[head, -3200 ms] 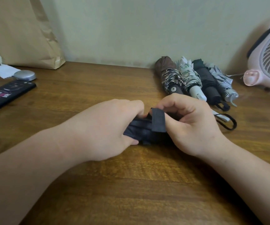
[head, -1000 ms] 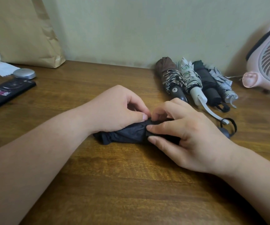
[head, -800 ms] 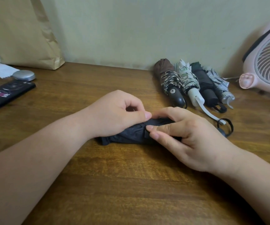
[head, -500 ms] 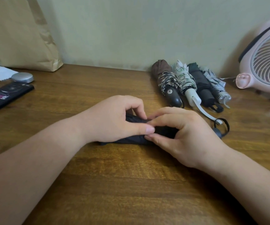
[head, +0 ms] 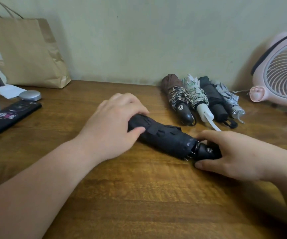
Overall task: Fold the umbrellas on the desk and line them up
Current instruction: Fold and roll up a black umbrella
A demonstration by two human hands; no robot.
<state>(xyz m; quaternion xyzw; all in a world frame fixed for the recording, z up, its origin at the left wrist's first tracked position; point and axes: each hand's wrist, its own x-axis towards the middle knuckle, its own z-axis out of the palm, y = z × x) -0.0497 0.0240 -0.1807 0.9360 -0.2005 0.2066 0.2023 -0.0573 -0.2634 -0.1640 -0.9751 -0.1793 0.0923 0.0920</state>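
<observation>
Gripping folded black umbrella (head: 165, 137) at both ends, left hand (head: 111, 128) curled round canopy end toward 10 o'clock, right hand (head: 234, 156) wrapped round handle (head: 206, 150) toward 4 o'clock, lying flat on desk (head: 139, 195), four folded umbrellas (head: 201, 99) rowed at 1 o'clock

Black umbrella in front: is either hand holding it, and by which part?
Both. The left hand grips the black umbrella at its far, fabric end; the right hand grips its handle.
</observation>
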